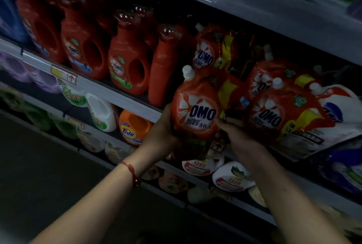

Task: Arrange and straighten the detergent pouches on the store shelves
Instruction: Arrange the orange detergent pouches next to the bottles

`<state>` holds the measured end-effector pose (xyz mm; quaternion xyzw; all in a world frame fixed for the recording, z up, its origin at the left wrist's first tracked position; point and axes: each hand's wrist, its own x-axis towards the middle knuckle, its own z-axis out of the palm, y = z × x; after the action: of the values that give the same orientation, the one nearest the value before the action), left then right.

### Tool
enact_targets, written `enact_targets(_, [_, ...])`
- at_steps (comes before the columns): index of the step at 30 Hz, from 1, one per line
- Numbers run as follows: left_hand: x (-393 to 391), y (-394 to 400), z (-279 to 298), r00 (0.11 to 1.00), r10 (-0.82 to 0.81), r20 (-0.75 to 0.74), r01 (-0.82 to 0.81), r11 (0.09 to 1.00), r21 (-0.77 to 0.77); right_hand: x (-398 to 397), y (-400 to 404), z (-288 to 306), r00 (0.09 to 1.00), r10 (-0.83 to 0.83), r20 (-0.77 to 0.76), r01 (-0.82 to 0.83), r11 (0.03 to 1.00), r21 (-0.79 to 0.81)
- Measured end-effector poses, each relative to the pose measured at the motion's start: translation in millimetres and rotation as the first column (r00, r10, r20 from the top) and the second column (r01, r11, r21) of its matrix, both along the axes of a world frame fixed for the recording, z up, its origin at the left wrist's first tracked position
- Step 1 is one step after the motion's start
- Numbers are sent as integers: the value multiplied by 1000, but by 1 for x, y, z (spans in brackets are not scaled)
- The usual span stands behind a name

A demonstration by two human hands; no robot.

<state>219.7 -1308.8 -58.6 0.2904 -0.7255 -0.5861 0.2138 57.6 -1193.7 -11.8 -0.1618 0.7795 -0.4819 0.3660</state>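
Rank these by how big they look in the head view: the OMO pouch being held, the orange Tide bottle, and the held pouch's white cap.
1. OMO pouch, held in both hands; nearest the camera, which inflates it.
2. Tide bottle, partly hidden, so its full size is unsure.
3. White cap, clearly smallest.

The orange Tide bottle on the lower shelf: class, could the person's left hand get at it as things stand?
Probably not straight away. The left hand is busy gripping the red pouch. Once freed, the way looks open: the Tide bottle sits at the shelf front, just beside that wrist.

Red OMO bottles (127, 61) on the shelf, an orange Tide bottle (134, 127) one level below
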Motion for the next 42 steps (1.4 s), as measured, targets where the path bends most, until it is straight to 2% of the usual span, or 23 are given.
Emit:
enact_targets(3, [-6,-14,11,999,23,35,-15,979,-203,3,-9,6,998,-61,-29,57,992,-114])
enact_targets(6, [-26,-32,14,986,163,34,-121,844,-523,6,-23,13,991,-136,7,135,966,-219])
enact_targets(8, [-44,-45,12,987,157,24,-109,783,-613,5,-34,11,981,-188,47,194,939,-283])
enact_targets(10, [-61,-52,6,990,137,25,-89,763,-640,3,-42,7,972,-229,44,230,916,-328])
enact_targets(14, [-81,-51,-4,990,129,49,-77,812,-579,-10,-44,-11,952,-299,57,300,891,-341])
enact_targets(19, [-83,-49,-7,990,117,74,-63,856,-513,-21,-34,-21,964,-262,-52,234,923,-305])
enact_targets(24, [-76,-44,-3,960,178,214,-17,805,-593,-27,-23,-23,980,-124,-158,96,980,-174])
enact_targets(28, [-61,-29,19,887,272,374,100,677,-729,-20,-12,-13,968,113,-223,-119,993,-13])
enact_targets(30, [-52,-20,33,855,291,430,158,644,-749,-13,-7,0,948,214,-237,-201,976,78])
enact_targets(32, [-41,-6,48,832,313,458,198,604,-772,-5,10,21,889,349,-296,-303,934,191])
enact_targets(35, [-20,17,70,849,366,381,153,520,-840,3,45,56,690,520,-503,-396,854,338])
enact_targets(38, [-3,43,97,853,399,337,132,458,-879,6,80,87,521,568,-637,-404,822,402])
enact_targets(42, [6,83,138,831,430,353,202,358,-912,1,127,125,299,563,-770,-336,818,467])
